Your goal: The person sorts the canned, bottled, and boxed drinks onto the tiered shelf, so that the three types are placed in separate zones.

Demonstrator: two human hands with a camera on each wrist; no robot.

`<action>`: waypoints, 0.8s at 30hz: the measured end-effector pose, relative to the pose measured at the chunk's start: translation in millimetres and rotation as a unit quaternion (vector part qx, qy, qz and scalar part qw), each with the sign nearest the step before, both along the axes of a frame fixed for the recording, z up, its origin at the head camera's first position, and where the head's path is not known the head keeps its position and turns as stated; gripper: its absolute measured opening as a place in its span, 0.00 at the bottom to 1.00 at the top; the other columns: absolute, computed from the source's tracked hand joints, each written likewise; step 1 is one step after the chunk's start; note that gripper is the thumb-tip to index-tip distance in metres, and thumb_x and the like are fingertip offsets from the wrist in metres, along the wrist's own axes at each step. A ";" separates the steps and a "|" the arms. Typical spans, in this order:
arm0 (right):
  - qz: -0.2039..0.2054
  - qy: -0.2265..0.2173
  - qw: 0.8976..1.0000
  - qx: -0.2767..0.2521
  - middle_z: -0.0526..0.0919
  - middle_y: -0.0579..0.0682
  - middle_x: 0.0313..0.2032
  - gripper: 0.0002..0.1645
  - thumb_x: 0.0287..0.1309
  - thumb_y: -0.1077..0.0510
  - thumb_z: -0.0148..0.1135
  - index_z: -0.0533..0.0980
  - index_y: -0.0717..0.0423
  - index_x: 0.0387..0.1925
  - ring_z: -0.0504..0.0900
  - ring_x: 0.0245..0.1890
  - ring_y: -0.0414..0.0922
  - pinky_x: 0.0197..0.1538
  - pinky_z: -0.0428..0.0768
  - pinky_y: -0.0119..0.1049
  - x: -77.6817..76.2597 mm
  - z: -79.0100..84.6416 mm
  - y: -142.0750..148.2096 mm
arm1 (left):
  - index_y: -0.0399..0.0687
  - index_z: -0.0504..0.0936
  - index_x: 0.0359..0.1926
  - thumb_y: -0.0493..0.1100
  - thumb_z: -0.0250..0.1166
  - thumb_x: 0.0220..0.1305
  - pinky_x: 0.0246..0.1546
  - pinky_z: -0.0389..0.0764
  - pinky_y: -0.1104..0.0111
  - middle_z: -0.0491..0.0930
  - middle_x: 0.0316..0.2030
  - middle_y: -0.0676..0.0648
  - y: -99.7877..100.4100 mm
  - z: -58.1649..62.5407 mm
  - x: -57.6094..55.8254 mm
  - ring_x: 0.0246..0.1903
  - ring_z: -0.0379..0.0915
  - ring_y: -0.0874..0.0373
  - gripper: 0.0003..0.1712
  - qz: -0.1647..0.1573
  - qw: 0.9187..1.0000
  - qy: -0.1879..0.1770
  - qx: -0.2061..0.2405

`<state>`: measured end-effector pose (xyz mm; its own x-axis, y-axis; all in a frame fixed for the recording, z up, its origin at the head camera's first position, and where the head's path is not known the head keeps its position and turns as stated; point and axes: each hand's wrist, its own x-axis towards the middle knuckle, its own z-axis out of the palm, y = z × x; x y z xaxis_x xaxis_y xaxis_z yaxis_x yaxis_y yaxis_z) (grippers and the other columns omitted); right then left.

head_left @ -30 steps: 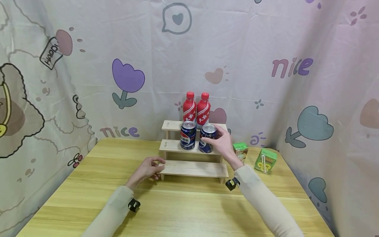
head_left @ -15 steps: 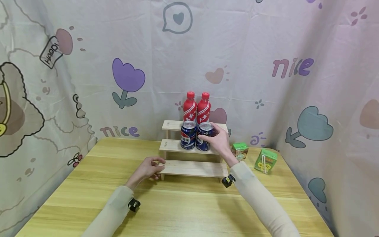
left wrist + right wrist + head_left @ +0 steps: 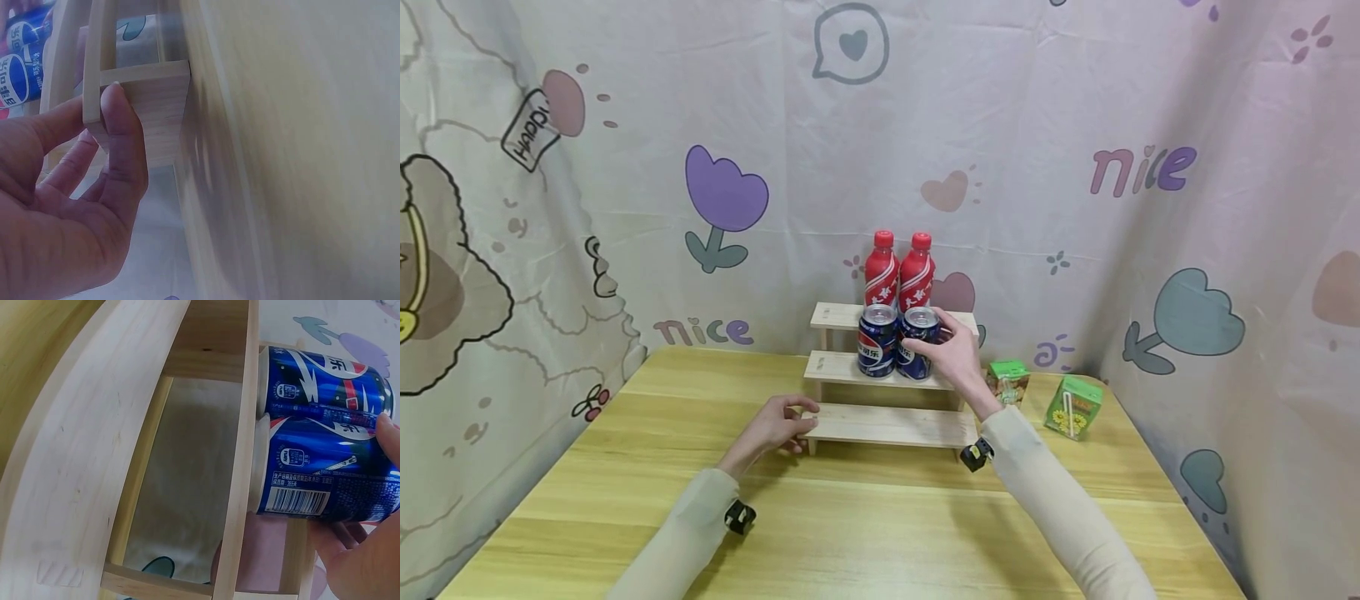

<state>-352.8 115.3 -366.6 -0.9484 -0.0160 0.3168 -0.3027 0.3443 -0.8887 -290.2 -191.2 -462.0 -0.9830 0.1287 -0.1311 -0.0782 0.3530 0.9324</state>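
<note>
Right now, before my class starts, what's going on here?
A person's right hand holds a blue can on the middle wooden shelf, beside a matching can. Their left hand grips the end of the bottom shelf. Two red bottles stand on the top shelf, and two green cartons sit on the table.

Closes in at the back and both sides with pale fabric (image 3: 1015, 100), printed with purple and blue-grey tulips (image 3: 726, 193), hearts (image 3: 946, 192) and "nice" lettering (image 3: 1176, 169) (plus a tilted tag (image 3: 529, 137) at left). Spreads into a yellowish wood-grain table (image 3: 850, 533). Looks softly lit, with faint shadows (image 3: 1003, 533) on the wood and dimmer folds (image 3: 1123, 258) at right.
</note>
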 end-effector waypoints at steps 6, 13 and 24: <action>0.008 0.002 1.000 0.009 0.80 0.52 0.56 0.46 0.43 0.46 0.79 0.70 0.43 0.65 0.80 0.56 0.52 0.59 0.80 0.48 -0.5 -2.4 0.5 | 0.37 0.79 0.53 0.36 0.66 0.63 0.23 0.86 0.60 0.75 0.24 0.45 0.4 0.2 -0.1 0.19 0.75 0.57 0.17 0.006 1.000 -0.005 0.002; 0.063 -0.012 0.997 -0.045 0.75 0.57 0.62 0.48 0.47 0.55 0.78 0.66 0.49 0.69 0.74 0.63 0.54 0.67 0.73 0.47 2.1 -8.5 11.2 | 0.40 0.80 0.53 0.36 0.66 0.63 0.23 0.85 0.62 0.76 0.25 0.44 1.1 -2.7 1.7 0.19 0.77 0.55 0.16 0.012 1.000 -0.016 -0.009; 0.074 -0.014 0.989 -0.130 0.79 0.60 0.59 0.32 0.57 0.57 0.71 0.73 0.58 0.62 0.82 0.53 0.40 0.58 0.80 0.29 4.9 -17.8 46.2 | 0.40 0.79 0.54 0.37 0.66 0.64 0.24 0.86 0.60 0.74 0.26 0.44 1.2 -0.6 0.4 0.20 0.76 0.55 0.18 0.010 1.000 -0.014 -0.006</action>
